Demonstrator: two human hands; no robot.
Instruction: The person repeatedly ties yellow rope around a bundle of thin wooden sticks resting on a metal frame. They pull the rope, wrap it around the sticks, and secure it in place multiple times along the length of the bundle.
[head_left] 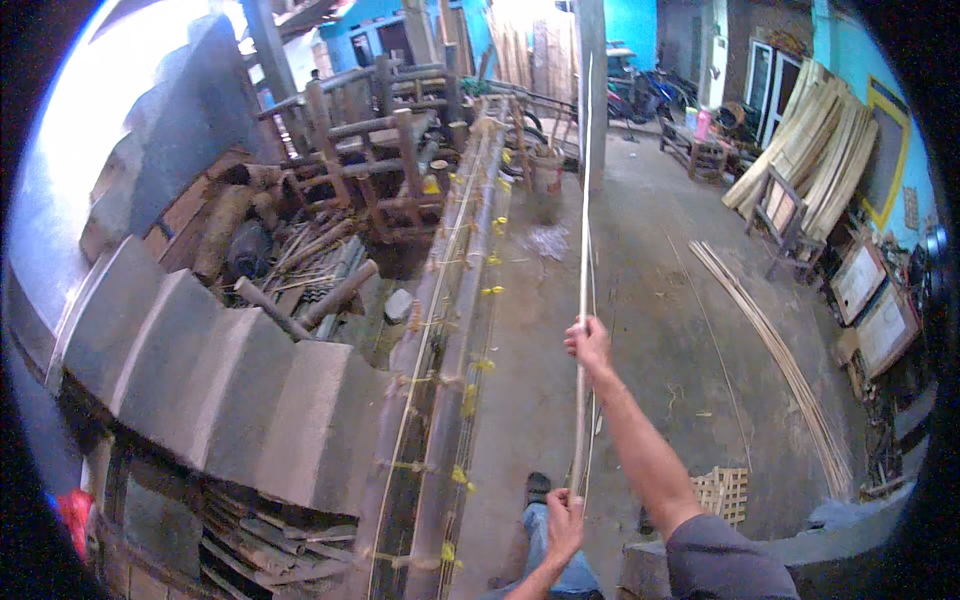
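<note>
A long, thin, pale bamboo strip (pixel 585 240) stretches away from me, nearly straight up the middle of the view. My right hand (pixel 590 346) grips it farther out, fingers closed, with that arm reaching forward. Closer to my body, my left hand (pixel 563 520) pinches the lower part of the same strip. Beside it hangs a thinner strand (pixel 593 280), partly hidden by the strip. Left of my hands runs a long rack of bamboo poles (pixel 432 420) with yellow ties along it.
Bundled bamboo strips (pixel 770 340) lie on the floor at right; wide slats (pixel 820 150) lean against the wall. A woven piece (pixel 725 495) lies near my right arm. At left are corrugated sheets (pixel 220 370) and a wood pile (pixel 300 260). A post (pixel 598 130) stands ahead.
</note>
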